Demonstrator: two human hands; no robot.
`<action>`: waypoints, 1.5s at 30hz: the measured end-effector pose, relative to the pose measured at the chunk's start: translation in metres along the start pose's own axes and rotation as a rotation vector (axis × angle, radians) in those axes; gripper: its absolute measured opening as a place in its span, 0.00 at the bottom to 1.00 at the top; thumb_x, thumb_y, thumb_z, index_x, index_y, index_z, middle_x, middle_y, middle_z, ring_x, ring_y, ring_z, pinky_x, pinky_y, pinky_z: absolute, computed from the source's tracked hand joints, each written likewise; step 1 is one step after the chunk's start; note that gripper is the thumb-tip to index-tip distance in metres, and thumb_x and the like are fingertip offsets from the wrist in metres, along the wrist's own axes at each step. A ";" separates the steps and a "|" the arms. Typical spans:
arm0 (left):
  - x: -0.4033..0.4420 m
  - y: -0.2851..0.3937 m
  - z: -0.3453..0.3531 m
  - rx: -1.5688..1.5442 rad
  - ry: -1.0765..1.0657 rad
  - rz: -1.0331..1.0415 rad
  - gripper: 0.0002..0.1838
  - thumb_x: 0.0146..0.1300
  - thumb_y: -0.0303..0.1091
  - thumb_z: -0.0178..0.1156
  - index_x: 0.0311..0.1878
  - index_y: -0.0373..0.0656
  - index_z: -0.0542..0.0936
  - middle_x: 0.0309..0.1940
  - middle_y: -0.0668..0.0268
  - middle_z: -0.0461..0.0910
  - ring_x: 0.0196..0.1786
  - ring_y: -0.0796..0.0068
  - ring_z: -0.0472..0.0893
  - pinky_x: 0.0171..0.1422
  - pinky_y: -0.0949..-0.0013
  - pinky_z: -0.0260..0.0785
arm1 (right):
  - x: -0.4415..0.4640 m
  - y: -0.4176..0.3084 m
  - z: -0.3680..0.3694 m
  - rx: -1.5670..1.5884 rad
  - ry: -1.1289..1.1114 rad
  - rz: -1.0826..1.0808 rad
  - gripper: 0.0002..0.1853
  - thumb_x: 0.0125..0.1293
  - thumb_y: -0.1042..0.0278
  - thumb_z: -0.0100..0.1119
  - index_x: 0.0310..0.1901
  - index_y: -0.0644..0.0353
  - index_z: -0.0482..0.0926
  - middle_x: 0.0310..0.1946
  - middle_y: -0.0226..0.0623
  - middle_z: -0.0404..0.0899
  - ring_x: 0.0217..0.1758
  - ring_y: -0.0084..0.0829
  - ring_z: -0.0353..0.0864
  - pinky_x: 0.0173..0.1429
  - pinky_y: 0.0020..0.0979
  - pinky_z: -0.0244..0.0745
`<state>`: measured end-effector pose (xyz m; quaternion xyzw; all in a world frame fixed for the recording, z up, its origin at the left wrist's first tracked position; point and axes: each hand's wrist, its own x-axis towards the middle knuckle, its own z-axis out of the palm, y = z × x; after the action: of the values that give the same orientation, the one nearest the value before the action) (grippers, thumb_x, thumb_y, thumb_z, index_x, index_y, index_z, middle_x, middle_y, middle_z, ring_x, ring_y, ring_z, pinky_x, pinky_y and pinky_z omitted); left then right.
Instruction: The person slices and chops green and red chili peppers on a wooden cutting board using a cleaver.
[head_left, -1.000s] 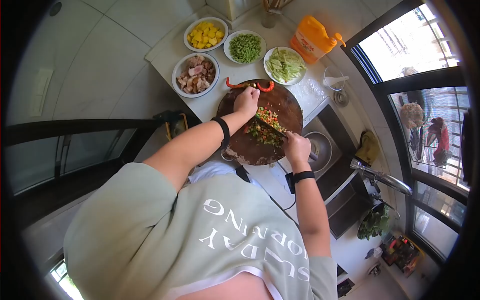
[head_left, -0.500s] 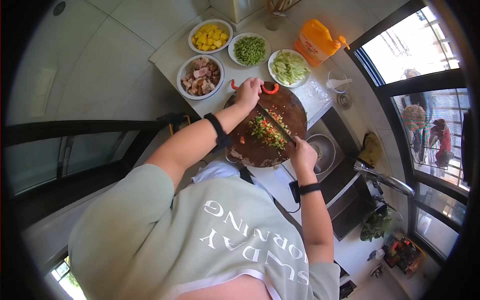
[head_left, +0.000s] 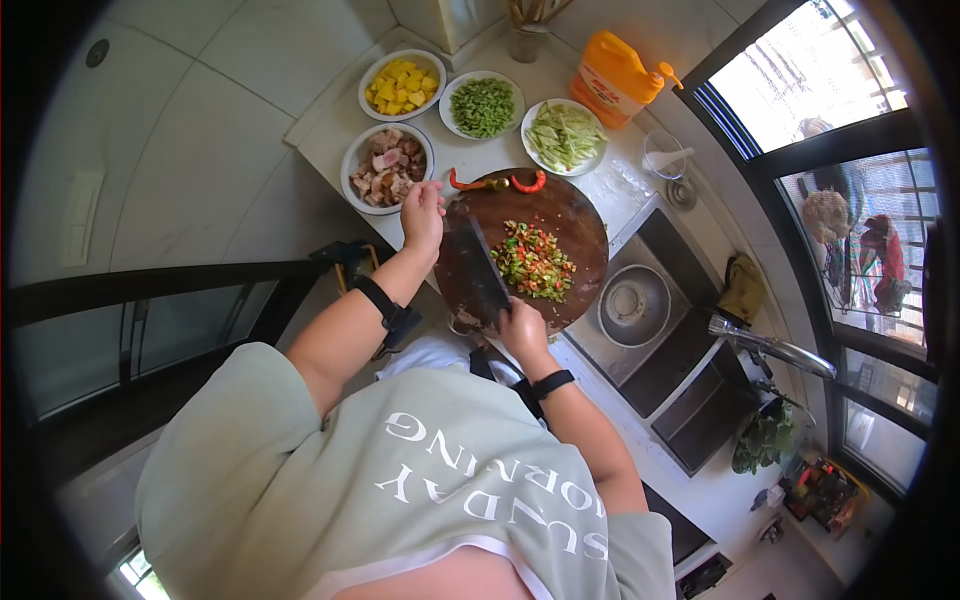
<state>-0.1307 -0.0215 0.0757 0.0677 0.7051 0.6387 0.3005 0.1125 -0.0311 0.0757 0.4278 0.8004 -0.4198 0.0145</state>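
My right hand (head_left: 524,328) is wrapped round the handle of a dark cleaver (head_left: 477,268), whose blade lies over the left part of the round wooden board (head_left: 585,240). To the right of the blade sits a pile of chopped red and green peppers (head_left: 535,262). My left hand (head_left: 423,218) is off the cleaver, just beyond the board's left edge and below the meat bowl, with its fingers loosely bent and nothing seen in them. Whole red peppers (head_left: 528,184) lie along the board's far edge.
Behind the board are a bowl of meat (head_left: 388,170), a bowl of yellow chunks (head_left: 403,86), plates of chopped greens (head_left: 482,107) and pale green slices (head_left: 565,137), and an orange jug (head_left: 615,80). At the right, a metal basin (head_left: 634,305) sits in the sink near the faucet (head_left: 775,350).
My left hand has let go of the cleaver's far end and moved left off the board. My right hand has carried the cleaver leftward, away from the chopped pile.
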 end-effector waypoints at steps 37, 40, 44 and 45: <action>-0.002 -0.036 0.095 0.763 -0.187 0.217 0.19 0.73 0.46 0.48 0.39 0.43 0.81 0.36 0.57 0.85 0.42 0.54 0.83 0.47 0.55 0.73 | 0.017 0.047 -0.113 -0.481 0.195 -0.080 0.07 0.61 0.62 0.64 0.40 0.50 0.84 0.35 0.39 0.85 0.38 0.45 0.84 0.42 0.44 0.77; -0.007 -0.025 0.109 0.549 -0.243 0.216 0.21 0.74 0.47 0.46 0.38 0.41 0.82 0.34 0.57 0.84 0.40 0.55 0.83 0.46 0.57 0.73 | 0.010 0.053 -0.116 -0.351 0.263 -0.051 0.07 0.60 0.63 0.64 0.40 0.50 0.84 0.34 0.40 0.85 0.38 0.44 0.84 0.41 0.42 0.76; -0.005 -0.048 0.094 0.677 -0.149 0.238 0.16 0.72 0.45 0.49 0.40 0.43 0.79 0.37 0.52 0.83 0.44 0.46 0.81 0.48 0.49 0.72 | 0.013 0.054 -0.089 -0.627 0.333 -0.054 0.10 0.57 0.64 0.66 0.42 0.47 0.85 0.34 0.35 0.85 0.38 0.39 0.85 0.44 0.41 0.75; -0.003 -0.050 0.090 0.706 -0.173 0.248 0.17 0.72 0.46 0.49 0.40 0.43 0.80 0.35 0.52 0.83 0.42 0.46 0.81 0.46 0.50 0.71 | 0.008 0.050 -0.093 -0.629 0.324 -0.049 0.10 0.57 0.64 0.66 0.42 0.47 0.85 0.34 0.35 0.85 0.38 0.39 0.85 0.44 0.41 0.75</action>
<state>-0.0680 0.0457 0.0291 0.3053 0.8402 0.3801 0.2376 0.1733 0.0524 0.1002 0.4442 0.8923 -0.0797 0.0083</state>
